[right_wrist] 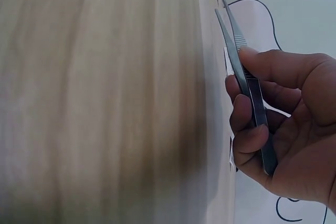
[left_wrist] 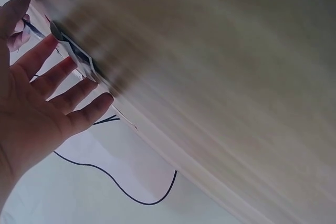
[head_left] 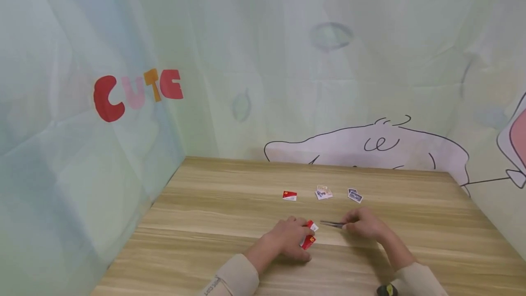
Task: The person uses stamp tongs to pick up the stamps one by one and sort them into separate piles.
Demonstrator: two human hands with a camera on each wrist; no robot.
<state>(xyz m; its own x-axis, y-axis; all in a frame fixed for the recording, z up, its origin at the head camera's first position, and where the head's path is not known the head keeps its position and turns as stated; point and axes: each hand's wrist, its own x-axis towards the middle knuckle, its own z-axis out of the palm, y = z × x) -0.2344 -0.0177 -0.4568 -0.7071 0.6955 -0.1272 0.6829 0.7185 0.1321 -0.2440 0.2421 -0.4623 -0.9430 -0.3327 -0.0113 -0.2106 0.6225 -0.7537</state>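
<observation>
In the head view my left hand (head_left: 287,240) rests palm-down over small red-and-white stamps (head_left: 308,241), partly covering them. Its fingers are spread and nearly straight in the left wrist view, with the fingertips at the edge of the curled-up stamps (left_wrist: 79,59). To the right, my right hand (head_left: 363,224) grips metal tweezers (head_left: 331,224) pointing left toward those stamps. Up close, the tweezers (right_wrist: 244,72) lie between thumb and fingers, tips slightly apart with nothing between them.
Farther back on the wooden table (head_left: 205,209) lie a single red-and-white stamp (head_left: 289,196), an overlapping pale group of stamps (head_left: 323,192) and dark white-bordered stamps (head_left: 355,196). A printed cloth (head_left: 255,49) hangs behind the table and along its left side.
</observation>
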